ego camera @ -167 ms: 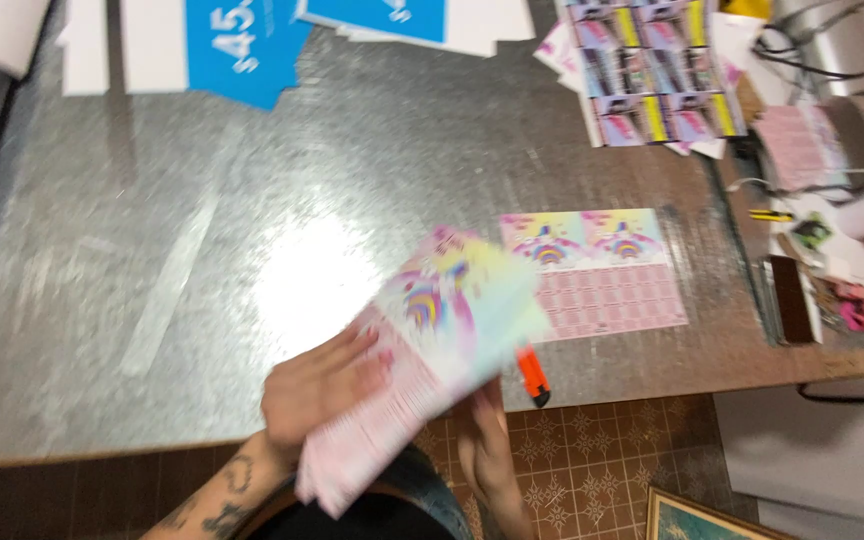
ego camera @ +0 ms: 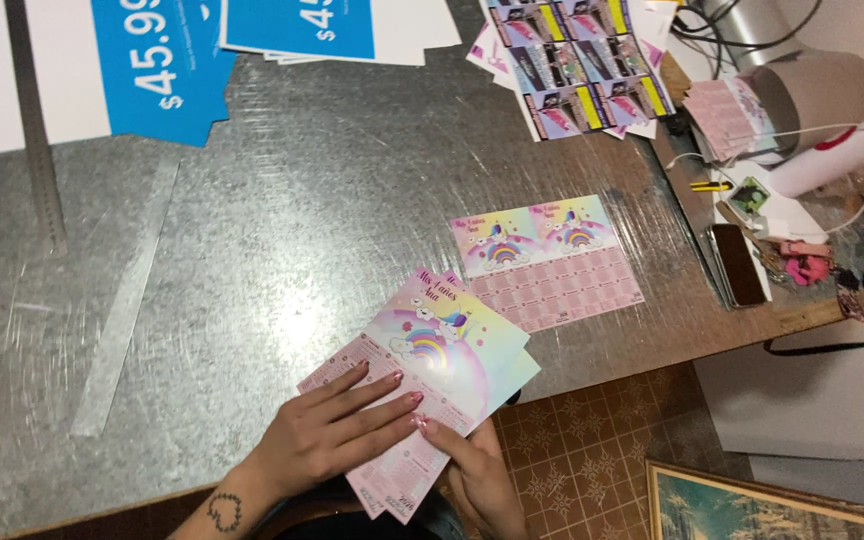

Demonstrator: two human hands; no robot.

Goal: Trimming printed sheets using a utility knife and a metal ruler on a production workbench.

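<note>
Metal table (ego camera: 302, 200) w/ cards (ego camera: 547, 262), signs (ego camera: 152, 60)

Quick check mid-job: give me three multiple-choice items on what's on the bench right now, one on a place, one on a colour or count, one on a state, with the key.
1. Where does the flat uncut calendar sheet lie on the metal table?
A. Under the blue price signs
B. Beyond and to the right of the held stack
C. On the floor tiles

2. What colour are the big price signs at the far edge?
A. Blue and white
B. Red and yellow
C. Green and black

3. How is the stack of unicorn calendar cards being handled?
A. Lying untouched
B. Rolled into a tube
C. Held between both hands

Key: 1 B, the sheet sits flat past the stack, toward the right edge. 2 A, white boards with blue panels. 3 C, the left hand lies on top while the right hand supports the stack from below.
</note>
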